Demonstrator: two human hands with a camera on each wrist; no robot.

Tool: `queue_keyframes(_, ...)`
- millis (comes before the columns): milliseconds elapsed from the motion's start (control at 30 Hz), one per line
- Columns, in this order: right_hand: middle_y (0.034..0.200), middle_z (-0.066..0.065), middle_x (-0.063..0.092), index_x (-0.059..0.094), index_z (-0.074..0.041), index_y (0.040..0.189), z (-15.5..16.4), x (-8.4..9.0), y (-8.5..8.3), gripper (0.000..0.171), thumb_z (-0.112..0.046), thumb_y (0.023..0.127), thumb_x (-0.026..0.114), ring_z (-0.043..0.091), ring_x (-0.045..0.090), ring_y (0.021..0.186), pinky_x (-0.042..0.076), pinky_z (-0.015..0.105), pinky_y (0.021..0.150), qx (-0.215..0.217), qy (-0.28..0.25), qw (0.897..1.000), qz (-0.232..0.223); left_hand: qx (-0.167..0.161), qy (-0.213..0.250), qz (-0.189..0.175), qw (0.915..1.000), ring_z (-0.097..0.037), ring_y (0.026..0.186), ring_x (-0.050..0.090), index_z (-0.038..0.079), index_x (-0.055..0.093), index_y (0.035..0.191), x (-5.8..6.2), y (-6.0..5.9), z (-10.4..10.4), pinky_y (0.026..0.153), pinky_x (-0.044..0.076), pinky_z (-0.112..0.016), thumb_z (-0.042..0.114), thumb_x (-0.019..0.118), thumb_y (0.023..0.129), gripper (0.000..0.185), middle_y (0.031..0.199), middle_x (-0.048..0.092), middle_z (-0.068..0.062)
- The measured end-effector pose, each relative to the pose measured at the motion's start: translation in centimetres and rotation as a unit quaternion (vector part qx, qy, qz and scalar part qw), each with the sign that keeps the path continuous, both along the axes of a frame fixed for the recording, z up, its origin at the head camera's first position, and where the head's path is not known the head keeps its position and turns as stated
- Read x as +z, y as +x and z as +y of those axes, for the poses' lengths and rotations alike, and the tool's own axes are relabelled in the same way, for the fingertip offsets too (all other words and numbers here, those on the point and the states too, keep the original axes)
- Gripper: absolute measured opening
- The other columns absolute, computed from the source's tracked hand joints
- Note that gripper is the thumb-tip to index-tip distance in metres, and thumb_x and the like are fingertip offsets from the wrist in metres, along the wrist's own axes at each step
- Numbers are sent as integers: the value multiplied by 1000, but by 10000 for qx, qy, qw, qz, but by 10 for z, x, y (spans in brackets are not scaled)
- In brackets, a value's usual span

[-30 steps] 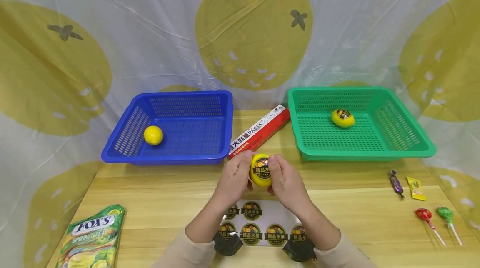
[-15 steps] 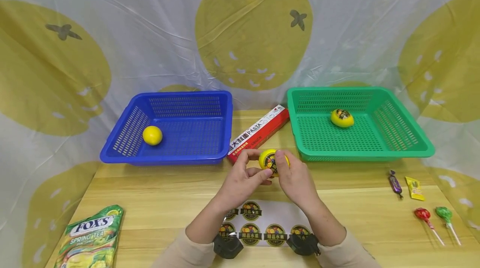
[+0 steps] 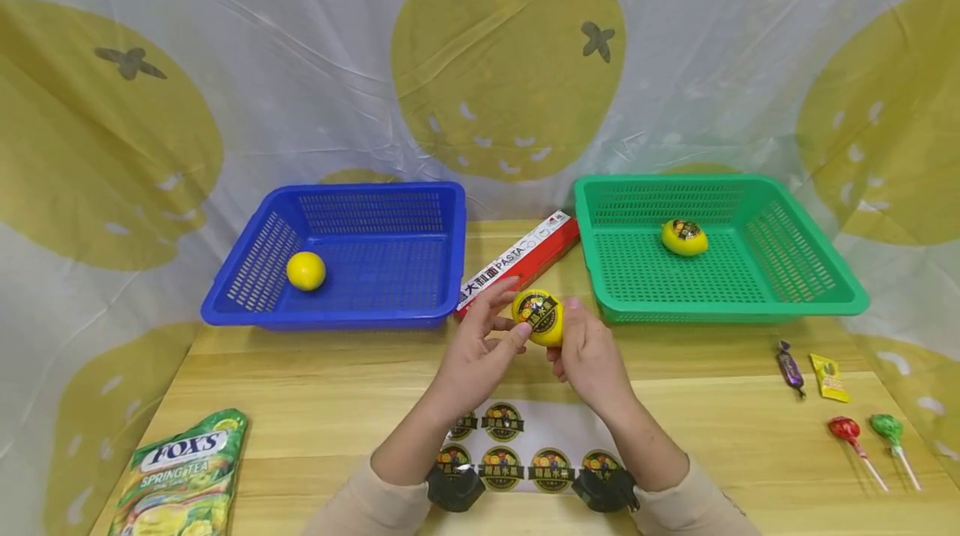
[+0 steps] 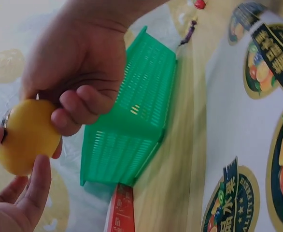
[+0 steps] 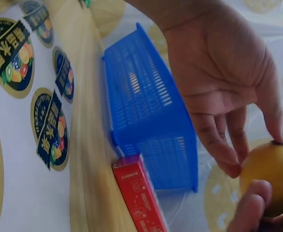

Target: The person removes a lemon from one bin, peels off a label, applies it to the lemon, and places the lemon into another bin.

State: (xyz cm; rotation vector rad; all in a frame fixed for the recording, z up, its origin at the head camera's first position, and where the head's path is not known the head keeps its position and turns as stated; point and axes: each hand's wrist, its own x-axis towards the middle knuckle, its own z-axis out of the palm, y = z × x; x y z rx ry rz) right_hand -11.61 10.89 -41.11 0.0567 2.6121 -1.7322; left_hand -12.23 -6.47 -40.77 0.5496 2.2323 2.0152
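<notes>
Both hands hold one yellow lemon [image 3: 542,317] above the wooden table [image 3: 315,403], its round fruit sticker facing up toward the head camera. The right hand [image 3: 592,357] curls its fingers [image 4: 78,108] round the lemon's right side and grips it. The left hand [image 3: 480,353] keeps its fingers [image 5: 219,145] nearly straight, the fingertips and thumb touching the lemon's left side and the sticker's edge. Just beyond the fingertips lies a red pasta box [image 3: 517,262], between a blue basket [image 3: 442,219] holding a bare lemon [image 3: 306,270] and a green basket [image 3: 825,269] holding a stickered lemon [image 3: 683,237]. Below the wrists lies a sticker sheet [image 3: 517,444].
</notes>
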Motion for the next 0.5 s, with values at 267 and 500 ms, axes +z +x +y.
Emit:
queue_keyframes(267, 73, 12, 60, 55, -4, 106, -8, -4, 3, 46, -38, 113, 25, 20, 58, 54, 56, 32, 51, 443, -619, 9969, -201, 378, -872, 707, 9930, -22, 104, 66, 25, 59, 136, 0, 3, -2, 84, 60, -29, 18, 73, 94, 45, 132, 54, -5)
queue_keyframes(500, 73, 11, 60, 56, -6, 104, -11, -1, 8, 47, -43, 112, 26, 20, 58, 55, 57, 41, 53, 619, -549, 9963, -218, 446, -1792, 1488, 9715, -12, 92, 64, 17, 62, 131, 0, 0, -7, 81, 60, -24, 22, 75, 91, 43, 125, 56, -7)
